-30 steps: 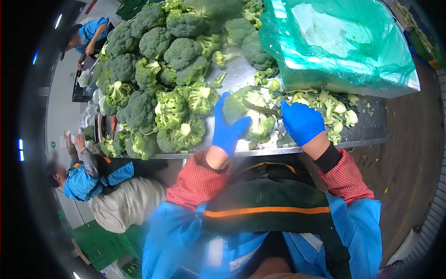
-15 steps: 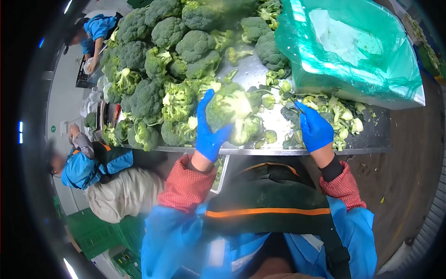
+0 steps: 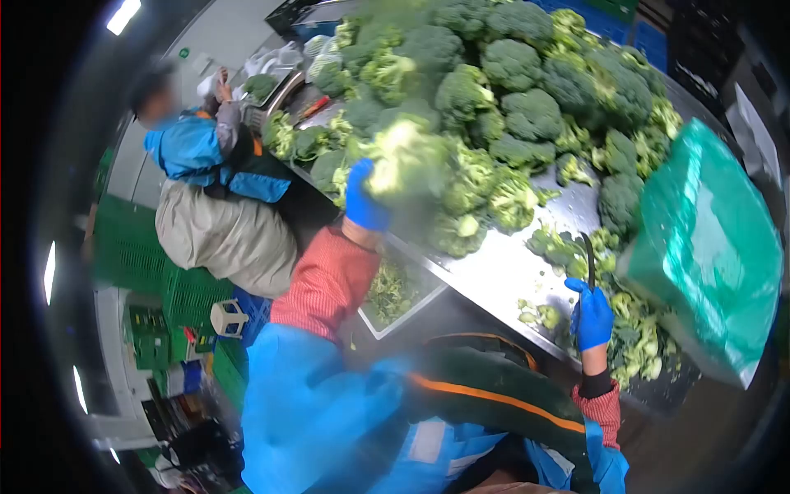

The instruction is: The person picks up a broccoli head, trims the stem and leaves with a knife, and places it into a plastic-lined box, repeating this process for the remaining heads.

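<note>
My left hand (image 3: 366, 199), in a blue glove, is closed on a broccoli head (image 3: 405, 155). It is raised over the left part of the heap, and its pale cut stem side shows, smeared by motion. The gloved right hand (image 3: 592, 319) grips a knife with a dark curved blade (image 3: 590, 257) pointing up and away from me. Beside this hand lie broccoli trimmings (image 3: 632, 329) with leaves and stem bits. A large heap of broccoli (image 3: 531, 114) covers much of the metal table (image 3: 502, 267).
A box lined with green plastic (image 3: 708, 239) stands at the right. Below the table edge sits a white-rimmed bin (image 3: 444, 290) of scraps. A co-worker in a blue jacket (image 3: 185, 156) works at the left, near a red-handled tool (image 3: 314, 107). Green crates (image 3: 123, 243) and a stool (image 3: 228, 318) are behind.
My view has swung to the left. The left hand has lifted the broccoli and carried it leftward over the heap. My right hand keeps the knife, its blade now plainly visible.
</note>
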{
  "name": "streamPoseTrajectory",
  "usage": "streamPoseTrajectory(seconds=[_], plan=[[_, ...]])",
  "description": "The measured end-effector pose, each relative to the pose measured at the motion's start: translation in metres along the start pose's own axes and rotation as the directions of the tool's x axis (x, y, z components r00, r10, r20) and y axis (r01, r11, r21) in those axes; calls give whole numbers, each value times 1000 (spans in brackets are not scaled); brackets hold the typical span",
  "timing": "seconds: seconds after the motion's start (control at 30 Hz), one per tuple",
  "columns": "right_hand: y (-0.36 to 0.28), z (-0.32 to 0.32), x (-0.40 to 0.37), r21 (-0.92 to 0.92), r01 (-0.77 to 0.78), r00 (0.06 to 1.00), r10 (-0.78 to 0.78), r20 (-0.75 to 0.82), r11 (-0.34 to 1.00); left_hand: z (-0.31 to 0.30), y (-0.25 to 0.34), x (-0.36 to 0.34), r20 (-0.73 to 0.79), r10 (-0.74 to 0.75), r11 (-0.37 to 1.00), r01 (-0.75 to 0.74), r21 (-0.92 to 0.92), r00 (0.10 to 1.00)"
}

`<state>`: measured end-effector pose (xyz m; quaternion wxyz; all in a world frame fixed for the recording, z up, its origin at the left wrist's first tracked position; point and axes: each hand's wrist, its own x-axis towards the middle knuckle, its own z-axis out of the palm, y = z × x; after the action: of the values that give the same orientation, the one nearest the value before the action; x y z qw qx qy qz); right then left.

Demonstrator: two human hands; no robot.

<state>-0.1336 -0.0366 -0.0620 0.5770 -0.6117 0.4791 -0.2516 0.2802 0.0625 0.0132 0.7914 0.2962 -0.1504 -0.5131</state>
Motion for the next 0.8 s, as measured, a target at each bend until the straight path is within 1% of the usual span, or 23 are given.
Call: streamPoseTrajectory(seconds=[0.03,0.07,0.1,0.17,0.2,0.23,0.3,0.37,0.43,0.47,0.5,0.53,0.57,0.6,0.63,0.67,0.7,0.73,0.77,0.8], plan=[[5,4,4,6,-5,1000,5,17,1000,-9,17,11,-165,203,970,-175,169,965],[16,13,11,25,17,1000,-17,1,1000,-26,37,24,-225,242,967,-214,141,944],[8,20,13,22,16,1000,-16,18,1000,-49,58,38,-283,273,961,-251,114,919],[-12,33,13,20,6,999,-7,44,1000,-98,98,68,-349,315,949,-290,124,882],[-15,38,14,8,-16,999,15,44,1000,-137,119,86,-433,333,943,-306,133,838],[-16,43,15,-4,-3,999,3,42,1000,-154,137,102,-526,342,939,-309,152,778],[-16,49,16,-32,11,1000,-11,18,999,-169,160,122,-705,440,898,-291,330,557],[-12,49,19,-78,27,999,-29,-23,997,-206,178,131,-555,416,907,-289,305,720],[-6,38,17,-147,13,995,-27,-98,989,-249,191,145,-428,324,934,-215,284,843],[-13,26,11,-247,-66,990,34,-134,967,-236,188,136,-341,160,966,-76,247,926],[-9,15,9,-328,77,970,-147,-194,942,-179,158,135,-719,465,870,-113,481,516],[-10,2,4,-349,92,950,-187,-249,933,-224,161,136,-499,539,776,-170,608,678],[-9,-13,-3,-371,111,926,-231,-298,922,-188,132,121,-283,647,668,-348,658,708],[4,-31,-8,-448,116,892,-292,-345,886,-141,106,106,-147,643,600,-374,707,751],[24,-54,-14,-524,120,854,-356,-379,843,-99,77,94,-106,616,538,-319,780,780],[40,-75,-23,-596,118,814,-421,-399,794,-59,46,77,-26,542,490,-290,822,840],[49,-93,-34,-635,50,798,-412,-439,771,-56,15,70,244,400,435,-417,798,883],[59,-113,-44,-735,-5,800,-438,-410,678,-52,-14,61,494,233,401,-546,736,838],[71,-132,-55,-819,-55,807,-458,-374,572,-16,-59,34,397,226,529,-454,717,890],[89,-151,-64,-822,-77,802,-455,-388,564,-3,-87,25,411,2,375,-381,845,912]])
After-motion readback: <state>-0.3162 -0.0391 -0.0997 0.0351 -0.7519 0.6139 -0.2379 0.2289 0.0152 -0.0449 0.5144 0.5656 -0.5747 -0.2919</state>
